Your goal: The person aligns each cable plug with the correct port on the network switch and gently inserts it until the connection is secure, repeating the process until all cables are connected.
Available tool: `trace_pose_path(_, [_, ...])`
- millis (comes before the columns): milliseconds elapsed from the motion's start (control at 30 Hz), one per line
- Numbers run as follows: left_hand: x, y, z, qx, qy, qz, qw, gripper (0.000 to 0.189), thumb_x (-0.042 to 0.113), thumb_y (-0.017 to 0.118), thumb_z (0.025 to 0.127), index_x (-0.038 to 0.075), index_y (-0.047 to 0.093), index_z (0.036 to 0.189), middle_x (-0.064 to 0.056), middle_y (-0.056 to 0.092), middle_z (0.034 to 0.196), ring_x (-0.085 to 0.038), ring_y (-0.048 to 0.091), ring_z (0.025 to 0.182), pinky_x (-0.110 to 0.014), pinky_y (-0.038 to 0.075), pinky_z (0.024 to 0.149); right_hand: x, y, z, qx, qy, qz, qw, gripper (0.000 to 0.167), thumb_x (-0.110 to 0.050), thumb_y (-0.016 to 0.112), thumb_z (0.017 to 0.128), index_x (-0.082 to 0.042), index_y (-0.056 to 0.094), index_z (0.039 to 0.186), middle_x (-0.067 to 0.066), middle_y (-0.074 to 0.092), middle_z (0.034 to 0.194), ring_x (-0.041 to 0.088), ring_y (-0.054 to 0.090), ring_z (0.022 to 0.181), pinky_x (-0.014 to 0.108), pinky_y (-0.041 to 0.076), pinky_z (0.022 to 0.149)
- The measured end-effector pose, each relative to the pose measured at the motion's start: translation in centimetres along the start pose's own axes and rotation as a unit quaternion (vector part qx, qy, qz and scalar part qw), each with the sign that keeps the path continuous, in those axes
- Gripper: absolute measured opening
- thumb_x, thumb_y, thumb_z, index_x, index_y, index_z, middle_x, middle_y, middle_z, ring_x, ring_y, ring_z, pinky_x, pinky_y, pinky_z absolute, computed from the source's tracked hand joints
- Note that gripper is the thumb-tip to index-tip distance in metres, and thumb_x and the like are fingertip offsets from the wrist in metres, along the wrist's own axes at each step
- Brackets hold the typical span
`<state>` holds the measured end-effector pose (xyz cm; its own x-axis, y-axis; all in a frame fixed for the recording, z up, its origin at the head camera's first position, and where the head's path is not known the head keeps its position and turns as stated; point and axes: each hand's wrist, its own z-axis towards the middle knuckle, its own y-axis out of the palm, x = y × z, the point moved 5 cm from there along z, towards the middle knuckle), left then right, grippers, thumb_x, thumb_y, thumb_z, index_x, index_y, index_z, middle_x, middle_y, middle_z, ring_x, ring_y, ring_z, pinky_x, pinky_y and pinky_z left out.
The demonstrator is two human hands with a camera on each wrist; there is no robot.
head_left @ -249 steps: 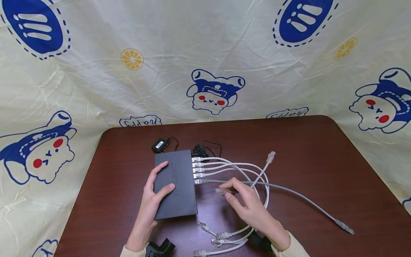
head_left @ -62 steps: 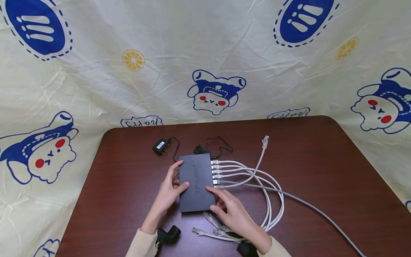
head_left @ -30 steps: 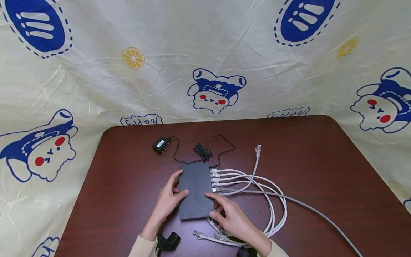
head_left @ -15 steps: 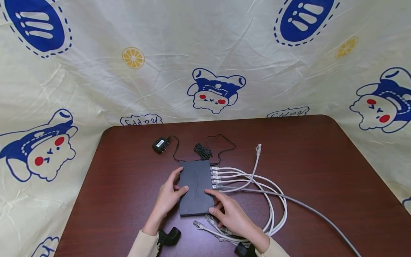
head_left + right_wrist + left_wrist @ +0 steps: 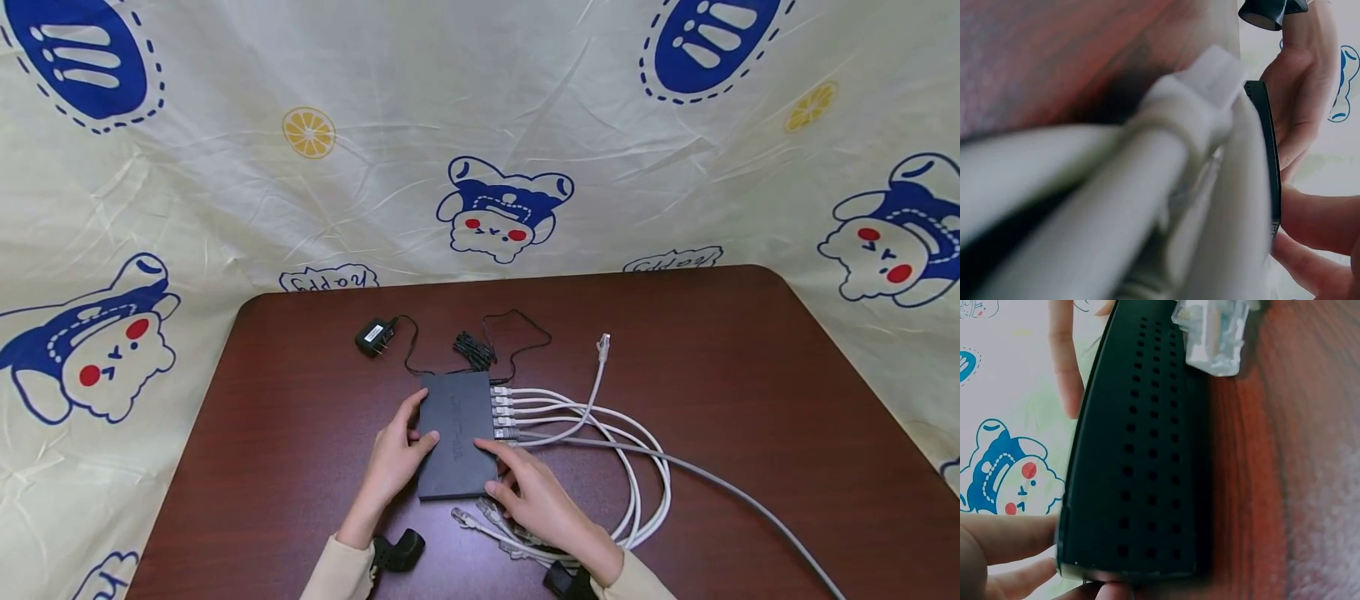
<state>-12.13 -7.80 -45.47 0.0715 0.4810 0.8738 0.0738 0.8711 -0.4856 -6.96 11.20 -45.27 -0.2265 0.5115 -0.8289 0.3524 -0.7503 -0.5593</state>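
A flat dark-grey network switch (image 5: 454,475) lies on the table. My left hand (image 5: 390,462) grips its left side, thumb on the top. My right hand (image 5: 538,498) grips the lower right side, index finger and thumb on top, other fingers partly hidden. Several white Ethernet cables (image 5: 637,492) and a grey Ethernet cable (image 5: 738,493) run from ports on the right side. One white cable ends in a free plug (image 5: 603,347) pointing away. In the left wrist view, rows of vent holes mark the switch's side (image 5: 1150,450), beside a clear plug (image 5: 1213,337).
A black power adapter (image 5: 373,337) lies behind the switch, with its bundled cord (image 5: 474,350). Loose cable plugs (image 5: 463,518) lie in front, near my right wrist. Blurred white cables (image 5: 1104,194) fill much of the right wrist view. A patterned sheet (image 5: 375,200) hangs behind the brown table (image 5: 247,467).
Earlier my right hand pinched a clear plug apart from the switch; now it holds the switch's right edge. The switch has shifted right. Over the last second it has moved slightly away.
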Motion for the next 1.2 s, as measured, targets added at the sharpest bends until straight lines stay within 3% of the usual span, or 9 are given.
trace_pose_path(200, [-0.14,0.12,-0.12,-0.002,0.002,0.01,0.9999,0.054,0.004,0.068,0.085,0.005,0.05,0.136,-0.023,0.057,0.12,-0.027,0.06,0.087,-0.039,0.047,0.071,-0.21,-0.23,0.25,0.015,-0.031,-0.056,0.9978,0.05,-0.008,0.064,0.092,-0.009,0.048,0.139,0.005,0.057,0.107,0.009,0.056,0.078,0.027,0.048,0.066])
trace_pose_path(367, [-0.22,0.18,-0.08,0.001,0.003,0.017,0.9998,0.055,0.005,0.069,0.084,0.005,0.05,0.136,-0.023,0.057,0.121,-0.027,0.06,0.086,-0.039,0.047,0.071,-0.31,-0.36,0.4,0.019,-0.034,-0.076,0.9964,0.051,-0.007,0.065,0.09,-0.009,0.049,0.139,0.002,0.057,0.103,0.01,0.056,0.08,0.028,0.048,0.068])
trace_pose_path(500, [-0.38,0.22,-0.03,0.005,0.003,0.024,0.9997,0.055,0.006,0.069,0.084,0.006,0.051,0.136,-0.023,0.057,0.12,-0.027,0.059,0.086,-0.039,0.046,0.072,-0.29,-0.3,0.39,0.026,-0.03,-0.08,0.996,0.051,-0.008,0.066,0.09,-0.01,0.049,0.139,0.0,0.057,0.101,0.008,0.055,0.075,0.027,0.047,0.065])
trace_pose_path(767, [-0.23,0.44,-0.31,0.011,0.027,0.04,0.9988,0.054,0.005,0.068,0.086,0.003,0.05,0.137,-0.024,0.056,0.126,-0.028,0.06,0.088,-0.042,0.048,0.075,-0.45,-0.27,0.37,0.042,-0.044,-0.091,0.994,0.05,-0.005,0.067,0.088,-0.007,0.052,0.136,-0.008,0.05,0.08,0.003,0.047,0.065,0.023,0.042,0.059])
trace_pose_path(1033, [0.05,0.75,-0.61,0.005,0.052,0.06,0.9968,0.055,0.005,0.066,0.088,0.001,0.047,0.139,-0.024,0.048,0.135,-0.028,0.058,0.089,-0.046,0.044,0.08,-0.41,-0.25,0.3,0.037,-0.038,-0.093,0.9943,0.05,-0.007,0.067,0.089,-0.008,0.051,0.136,-0.007,0.05,0.082,0.005,0.047,0.067,0.024,0.042,0.059])
trace_pose_path(1200, [0.18,0.72,-0.71,-0.011,0.042,0.05,0.9978,0.056,0.009,0.066,0.089,0.003,0.045,0.141,-0.026,0.04,0.142,-0.039,0.05,0.117,-0.059,0.032,0.098,-0.28,-0.37,0.25,0.023,-0.017,-0.073,0.997,0.049,-0.009,0.065,0.091,-0.009,0.05,0.138,-0.006,0.05,0.083,0.004,0.047,0.065,0.023,0.043,0.057])
